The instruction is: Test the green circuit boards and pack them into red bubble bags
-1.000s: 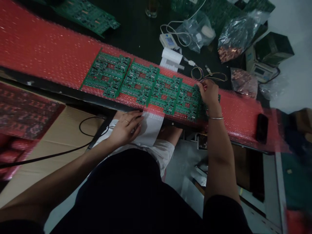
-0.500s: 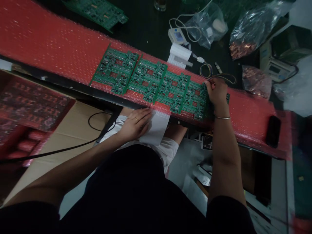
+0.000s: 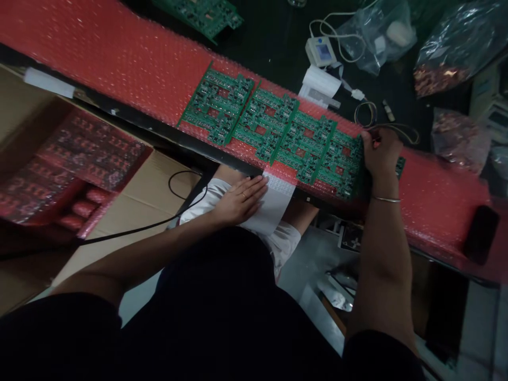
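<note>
Green circuit boards [image 3: 262,119] lie in a row on a long strip of red bubble wrap [image 3: 151,69]. My right hand [image 3: 381,152] is at the row's right end, its thumb and fingers bent together at the upper edge of a circuit board [image 3: 400,166]. That hand covers much of this board, and the exact grip is partly hidden. My left hand [image 3: 244,198] rests palm down below the table edge, fingers stretched out, against a white paper sheet [image 3: 272,206] that hangs over my lap.
Behind the row are a small white device [image 3: 320,52] with a cable, a paper pad [image 3: 321,80] and bags of copper-coloured parts [image 3: 440,79]. More boards [image 3: 200,16] lie at the back left. A dark phone [image 3: 481,233] lies on the right; an open cardboard box [image 3: 135,180] stands lower left.
The camera view has turned, so the scene sits further right in the picture. Both hands keep about the same places relative to the boards and paper.
</note>
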Available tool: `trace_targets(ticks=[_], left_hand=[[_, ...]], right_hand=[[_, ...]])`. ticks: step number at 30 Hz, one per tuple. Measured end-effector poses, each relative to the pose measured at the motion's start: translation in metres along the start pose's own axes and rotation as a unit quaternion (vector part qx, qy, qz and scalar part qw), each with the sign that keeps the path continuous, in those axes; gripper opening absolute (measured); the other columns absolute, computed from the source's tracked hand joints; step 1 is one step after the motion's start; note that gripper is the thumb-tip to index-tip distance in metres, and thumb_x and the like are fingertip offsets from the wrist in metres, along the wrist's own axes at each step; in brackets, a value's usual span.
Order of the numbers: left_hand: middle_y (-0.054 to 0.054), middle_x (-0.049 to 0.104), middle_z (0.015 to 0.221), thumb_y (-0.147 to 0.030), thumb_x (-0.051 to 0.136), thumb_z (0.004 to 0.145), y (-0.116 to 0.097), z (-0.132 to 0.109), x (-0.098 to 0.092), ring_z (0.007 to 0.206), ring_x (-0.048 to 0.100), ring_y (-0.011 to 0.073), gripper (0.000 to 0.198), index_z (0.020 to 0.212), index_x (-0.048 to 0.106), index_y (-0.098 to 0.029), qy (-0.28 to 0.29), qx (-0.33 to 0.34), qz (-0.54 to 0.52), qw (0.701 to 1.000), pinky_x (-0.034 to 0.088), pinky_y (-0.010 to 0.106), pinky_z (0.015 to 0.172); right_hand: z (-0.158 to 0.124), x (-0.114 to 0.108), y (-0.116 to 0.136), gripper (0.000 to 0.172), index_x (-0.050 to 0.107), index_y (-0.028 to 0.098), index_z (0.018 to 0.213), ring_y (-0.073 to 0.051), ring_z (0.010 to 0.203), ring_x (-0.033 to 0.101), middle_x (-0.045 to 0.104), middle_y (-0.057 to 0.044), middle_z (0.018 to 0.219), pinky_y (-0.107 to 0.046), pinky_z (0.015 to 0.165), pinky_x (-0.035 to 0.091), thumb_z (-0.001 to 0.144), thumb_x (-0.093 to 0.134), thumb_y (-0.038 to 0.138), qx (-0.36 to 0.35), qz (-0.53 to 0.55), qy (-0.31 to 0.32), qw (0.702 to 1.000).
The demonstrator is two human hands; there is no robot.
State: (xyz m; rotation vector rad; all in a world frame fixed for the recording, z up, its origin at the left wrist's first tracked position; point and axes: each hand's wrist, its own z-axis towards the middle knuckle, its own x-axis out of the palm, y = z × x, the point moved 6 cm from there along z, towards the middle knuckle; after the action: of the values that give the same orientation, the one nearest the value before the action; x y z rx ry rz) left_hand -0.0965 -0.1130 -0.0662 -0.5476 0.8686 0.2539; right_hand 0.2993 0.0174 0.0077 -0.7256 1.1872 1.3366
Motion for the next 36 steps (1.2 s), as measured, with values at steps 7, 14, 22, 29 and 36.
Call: trace_targets(ticks=[7, 14, 22, 29, 36], left_hand=[[0.012, 0.077, 0.119, -0.029, 0.068, 0.1, 0.032, 0.027, -0.017, 0.115, 0.069, 0.0244, 0.027, 0.125, 0.071, -0.019, -0.049, -0.057, -0.058, 0.996, 0.058, 0.044, 0.097], [0.01, 0.077, 0.116, -0.036, 0.061, 0.103, 0.046, 0.032, -0.011, 0.112, 0.069, 0.0228, 0.021, 0.111, 0.077, -0.024, -0.008, -0.097, -0.098, 0.99, 0.056, 0.045, 0.096], [0.011, 0.076, 0.115, -0.038, 0.058, 0.103, 0.046, 0.035, -0.013, 0.111, 0.069, 0.0223, 0.025, 0.094, 0.076, -0.023, 0.003, -0.123, -0.126, 0.984, 0.055, 0.043, 0.097], [0.01, 0.074, 0.116, -0.03, 0.059, 0.1, 0.036, 0.043, -0.034, 0.111, 0.067, 0.0228, 0.018, 0.092, 0.073, -0.021, 0.026, -0.144, -0.151, 0.978, 0.055, 0.043, 0.099], [0.008, 0.074, 0.111, -0.028, 0.058, 0.099, 0.016, 0.106, -0.058, 0.107, 0.068, 0.0217, 0.015, 0.092, 0.069, -0.02, -0.017, -0.159, -0.194, 0.968, 0.053, 0.043, 0.103]], right_hand=[[0.001, 0.005, -0.007, 0.013, 0.061, 0.019, 0.084, -0.023, 0.085, 0.06, 0.067, -0.009, 0.085, -0.038, 0.084, 0.045, 0.092, 0.059, 0.03, -0.019, 0.004, -0.029, 0.999], [0.0, 0.008, -0.012, 0.016, 0.058, 0.023, 0.081, -0.025, 0.087, 0.06, 0.07, -0.014, 0.091, -0.041, 0.086, 0.046, 0.092, 0.056, 0.034, -0.021, 0.019, -0.03, 0.999], [-0.001, 0.005, -0.005, 0.012, 0.052, 0.025, 0.082, -0.028, 0.09, 0.061, 0.07, -0.015, 0.091, -0.043, 0.087, 0.045, 0.092, 0.055, 0.031, -0.02, 0.009, -0.032, 0.999], [0.0, 0.007, -0.007, 0.016, 0.051, 0.025, 0.081, -0.027, 0.094, 0.059, 0.069, -0.017, 0.094, -0.042, 0.089, 0.043, 0.095, 0.056, 0.032, -0.009, 0.008, -0.016, 1.0], [0.0, 0.009, -0.003, 0.019, 0.054, 0.024, 0.083, -0.025, 0.088, 0.058, 0.065, -0.009, 0.085, -0.041, 0.087, 0.045, 0.097, 0.054, 0.036, -0.035, 0.048, -0.032, 0.998]])
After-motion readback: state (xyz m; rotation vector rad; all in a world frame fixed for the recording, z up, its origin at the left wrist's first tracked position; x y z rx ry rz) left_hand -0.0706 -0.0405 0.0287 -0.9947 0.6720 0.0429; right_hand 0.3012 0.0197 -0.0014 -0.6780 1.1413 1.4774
